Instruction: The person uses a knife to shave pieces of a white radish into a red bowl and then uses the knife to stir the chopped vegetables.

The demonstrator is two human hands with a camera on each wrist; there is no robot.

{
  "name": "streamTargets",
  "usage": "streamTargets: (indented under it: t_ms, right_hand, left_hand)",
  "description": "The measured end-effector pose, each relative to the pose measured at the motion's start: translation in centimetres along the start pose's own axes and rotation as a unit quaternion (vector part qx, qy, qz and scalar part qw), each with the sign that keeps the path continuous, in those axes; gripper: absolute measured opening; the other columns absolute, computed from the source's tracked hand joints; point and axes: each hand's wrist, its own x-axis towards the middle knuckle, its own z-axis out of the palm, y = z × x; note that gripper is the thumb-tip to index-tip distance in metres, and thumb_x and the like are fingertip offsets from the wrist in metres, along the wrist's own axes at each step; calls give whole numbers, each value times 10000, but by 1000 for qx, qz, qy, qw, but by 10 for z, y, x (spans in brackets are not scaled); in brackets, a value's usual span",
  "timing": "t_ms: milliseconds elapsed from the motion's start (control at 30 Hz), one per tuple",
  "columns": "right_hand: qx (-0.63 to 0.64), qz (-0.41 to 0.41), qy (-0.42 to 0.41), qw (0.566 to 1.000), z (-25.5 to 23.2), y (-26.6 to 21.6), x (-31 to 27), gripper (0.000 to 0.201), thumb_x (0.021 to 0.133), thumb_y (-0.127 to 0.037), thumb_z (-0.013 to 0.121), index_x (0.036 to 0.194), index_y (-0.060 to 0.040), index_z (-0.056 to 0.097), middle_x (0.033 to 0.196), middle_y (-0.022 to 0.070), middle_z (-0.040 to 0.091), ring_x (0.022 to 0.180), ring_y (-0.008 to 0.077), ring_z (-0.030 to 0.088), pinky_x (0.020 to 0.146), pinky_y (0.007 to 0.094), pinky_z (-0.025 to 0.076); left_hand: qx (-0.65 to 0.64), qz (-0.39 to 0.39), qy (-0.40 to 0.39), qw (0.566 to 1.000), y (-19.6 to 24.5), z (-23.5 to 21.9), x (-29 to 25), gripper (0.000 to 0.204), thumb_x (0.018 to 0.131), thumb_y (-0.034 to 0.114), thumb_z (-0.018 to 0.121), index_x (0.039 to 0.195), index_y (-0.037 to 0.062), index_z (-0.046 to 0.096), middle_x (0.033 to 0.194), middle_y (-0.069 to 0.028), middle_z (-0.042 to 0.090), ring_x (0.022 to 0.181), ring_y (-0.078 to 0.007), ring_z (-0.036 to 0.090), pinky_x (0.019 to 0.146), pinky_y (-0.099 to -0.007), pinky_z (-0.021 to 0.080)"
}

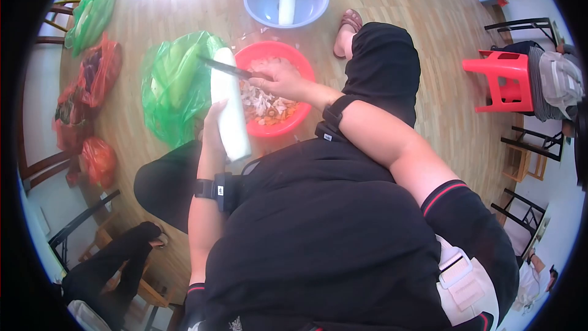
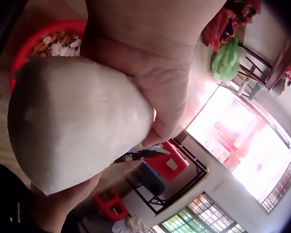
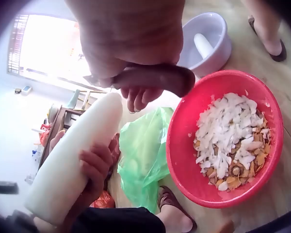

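A long, peeled white radish (image 1: 231, 119) stands tilted over the wearer's lap, with my left hand (image 1: 212, 132) gripping its side. In the right wrist view, the left hand's fingers (image 3: 98, 162) curl round the lower half of the radish. The left wrist view shows the blunt end of the radish (image 2: 77, 121) up close. My right hand (image 1: 277, 79) grips a knife (image 1: 228, 69) by its dark handle (image 3: 155, 79); in the head view the blade lies across the radish's upper part. Below, a red basin (image 3: 175, 160) holds white and orange-brown peelings (image 3: 228, 128).
A bluish basin (image 1: 257, 9) with another white radish (image 1: 286, 3) stands beyond the red one. Left of them lies a green plastic bag (image 1: 177, 79) of long pale vegetables. Red bags (image 1: 101, 76) line the left side; a red stool (image 1: 508, 76) stands at right.
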Motion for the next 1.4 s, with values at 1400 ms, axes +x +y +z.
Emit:
streamTargets:
  t_ms: [1400]
  right_hand:
    - [-245, 129, 112, 954, -35, -25, -6, 429, 869, -519, 533, 817, -118, 676, 717, 74, 670, 700, 279, 651, 625, 403, 487]
  left_hand:
    - [120, 10, -99, 988, -1, 9, -4, 622, 717, 266, 676, 1204, -31, 428, 898, -148, 582, 672, -220, 631, 618, -320, 567]
